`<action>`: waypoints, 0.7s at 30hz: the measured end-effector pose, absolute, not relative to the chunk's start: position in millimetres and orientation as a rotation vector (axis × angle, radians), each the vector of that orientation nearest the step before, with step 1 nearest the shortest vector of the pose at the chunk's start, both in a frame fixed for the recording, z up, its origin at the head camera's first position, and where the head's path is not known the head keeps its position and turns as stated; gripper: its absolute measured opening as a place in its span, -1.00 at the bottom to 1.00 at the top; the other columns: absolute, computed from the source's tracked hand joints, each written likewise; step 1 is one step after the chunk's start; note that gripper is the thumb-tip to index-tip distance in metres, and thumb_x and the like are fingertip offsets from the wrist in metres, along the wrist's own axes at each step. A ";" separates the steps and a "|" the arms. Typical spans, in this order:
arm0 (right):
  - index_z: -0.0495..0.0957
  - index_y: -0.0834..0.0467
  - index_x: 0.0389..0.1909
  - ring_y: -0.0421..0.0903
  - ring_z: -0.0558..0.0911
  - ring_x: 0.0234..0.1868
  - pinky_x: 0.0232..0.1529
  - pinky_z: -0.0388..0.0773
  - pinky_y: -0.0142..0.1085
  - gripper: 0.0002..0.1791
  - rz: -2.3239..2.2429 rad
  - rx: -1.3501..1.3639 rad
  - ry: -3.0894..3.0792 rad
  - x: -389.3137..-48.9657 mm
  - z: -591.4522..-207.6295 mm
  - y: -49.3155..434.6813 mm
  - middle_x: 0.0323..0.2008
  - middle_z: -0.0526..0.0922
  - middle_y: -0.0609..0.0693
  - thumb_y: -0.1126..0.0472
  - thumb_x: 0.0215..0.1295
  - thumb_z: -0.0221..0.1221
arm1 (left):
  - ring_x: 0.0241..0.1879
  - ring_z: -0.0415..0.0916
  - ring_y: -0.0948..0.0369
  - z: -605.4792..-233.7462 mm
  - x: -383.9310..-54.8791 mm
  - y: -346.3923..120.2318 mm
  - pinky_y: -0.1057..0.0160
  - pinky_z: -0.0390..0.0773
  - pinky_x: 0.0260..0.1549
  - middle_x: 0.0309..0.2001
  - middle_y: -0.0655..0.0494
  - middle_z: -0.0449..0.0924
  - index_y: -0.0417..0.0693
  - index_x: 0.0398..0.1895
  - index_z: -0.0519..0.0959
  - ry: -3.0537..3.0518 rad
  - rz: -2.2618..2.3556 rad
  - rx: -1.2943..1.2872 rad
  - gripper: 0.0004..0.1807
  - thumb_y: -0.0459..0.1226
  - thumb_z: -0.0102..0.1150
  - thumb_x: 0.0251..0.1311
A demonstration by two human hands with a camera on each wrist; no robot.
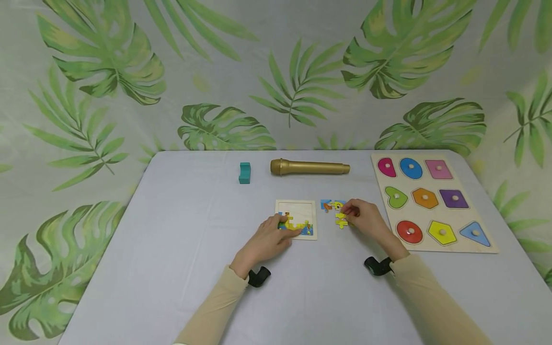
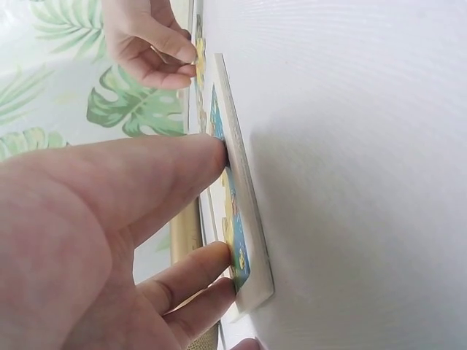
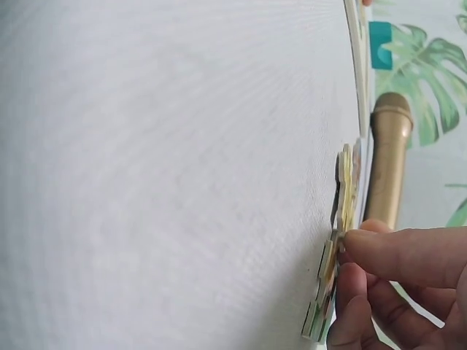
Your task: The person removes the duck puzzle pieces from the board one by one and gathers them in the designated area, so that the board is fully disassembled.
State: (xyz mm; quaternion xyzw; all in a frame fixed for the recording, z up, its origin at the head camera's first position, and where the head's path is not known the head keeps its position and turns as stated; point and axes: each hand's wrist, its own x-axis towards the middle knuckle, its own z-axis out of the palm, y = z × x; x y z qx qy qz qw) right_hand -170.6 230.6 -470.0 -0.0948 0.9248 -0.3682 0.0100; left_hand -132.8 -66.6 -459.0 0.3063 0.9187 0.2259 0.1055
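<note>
A small square wooden puzzle tray (image 1: 307, 207) lies mid-table, with blue and yellow puzzle pieces (image 1: 307, 228) fitted along its near side. My left hand (image 1: 268, 238) rests on the tray's lower left, thumb and fingers stretched over the pieces; the left wrist view shows fingertips pressing the tray's face (image 2: 244, 189). Right of the tray, several loose puzzle pieces (image 1: 340, 223) lie on the table. My right hand (image 1: 366, 219) is at these, thumb and index finger pinching a puzzle piece at its edge. In the right wrist view, the thumb partly hides the loose pieces (image 3: 346, 189).
A gold microphone (image 1: 312, 167) lies behind the tray, with a teal arch-shaped block (image 1: 245, 173) to its left. On the right is a wooden shape board (image 1: 409, 209) with coloured knobbed pieces. A leaf-patterned cloth (image 1: 224, 72) hangs behind the table.
</note>
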 end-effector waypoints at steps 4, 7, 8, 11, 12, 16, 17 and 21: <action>0.59 0.30 -0.31 -0.04 0.49 -0.37 -0.38 0.46 -0.33 -0.85 -1.169 -0.300 2.887 -169.5 -468.0 230.7 -0.41 0.59 0.08 0.54 0.10 0.22 | 0.27 0.16 -0.05 -458.1 -132.3 -66.8 -0.04 0.16 0.25 0.27 -0.19 0.23 0.12 0.24 0.51 2.707 0.680 0.913 -0.61 -0.23 0.08 0.36; 0.59 0.30 -0.31 -0.03 0.50 -0.37 -0.36 0.46 -0.32 -0.85 -1.170 -0.306 2.890 -168.6 -466.5 230.0 -0.40 0.60 0.09 0.54 0.09 0.23 | 0.27 0.16 -0.06 -457.9 -132.1 -67.1 -0.05 0.15 0.25 0.28 -0.20 0.22 0.11 0.24 0.51 2.700 0.690 0.913 -0.61 -0.23 0.08 0.36; 0.59 0.30 -0.31 -0.03 0.50 -0.37 -0.35 0.46 -0.31 -0.85 -1.168 -0.304 2.888 -168.3 -466.2 229.6 -0.41 0.59 0.10 0.53 0.10 0.23 | 0.27 0.16 -0.05 -458.0 -132.0 -67.3 -0.05 0.15 0.25 0.28 -0.20 0.22 0.11 0.24 0.51 2.702 0.688 0.915 -0.61 -0.23 0.08 0.36; 0.59 0.30 -0.30 -0.02 0.50 -0.36 -0.31 0.49 -0.26 -0.86 -1.157 -0.293 2.885 -167.8 -465.3 227.8 -0.39 0.60 0.11 0.52 0.11 0.23 | 0.28 0.16 -0.05 -459.4 -132.3 -67.9 -0.04 0.14 0.26 0.29 -0.19 0.21 0.12 0.25 0.50 2.702 0.677 0.919 -0.60 -0.23 0.09 0.36; 0.59 0.30 -0.29 -0.01 0.50 -0.35 -0.30 0.49 -0.24 -0.86 -1.153 -0.290 2.882 -167.9 -465.0 227.1 -0.39 0.60 0.11 0.51 0.12 0.22 | 0.28 0.16 -0.04 -459.9 -132.4 -68.0 -0.03 0.13 0.27 0.29 -0.18 0.21 0.13 0.25 0.49 2.702 0.672 0.918 -0.60 -0.22 0.09 0.36; 0.59 0.29 -0.27 0.01 0.49 -0.33 -0.25 0.50 -0.20 -0.85 -1.138 -0.276 2.875 -169.0 -464.0 224.4 -0.37 0.59 0.13 0.50 0.14 0.20 | 0.29 0.15 -0.05 -460.8 -132.5 -68.4 -0.03 0.13 0.28 0.29 -0.19 0.21 0.13 0.25 0.49 2.706 0.674 0.932 -0.59 -0.23 0.10 0.35; 0.59 0.29 -0.27 0.01 0.48 -0.33 -0.25 0.50 -0.19 -0.86 -1.132 -0.276 2.875 -169.4 -463.9 224.0 -0.37 0.59 0.13 0.50 0.14 0.20 | 0.29 0.15 -0.05 -460.8 -132.7 -68.4 -0.03 0.12 0.28 0.29 -0.19 0.21 0.13 0.25 0.49 2.705 0.675 0.934 -0.59 -0.23 0.10 0.35; 0.59 0.30 -0.29 0.01 0.49 -0.33 -0.27 0.49 -0.19 -0.86 -1.141 -0.282 2.874 -170.2 -462.6 222.5 -0.37 0.60 0.13 0.51 0.13 0.20 | 0.29 0.15 -0.08 -459.9 -131.9 -68.9 -0.03 0.12 0.28 0.29 -0.21 0.21 0.11 0.25 0.50 2.703 0.689 0.946 -0.59 -0.23 0.10 0.35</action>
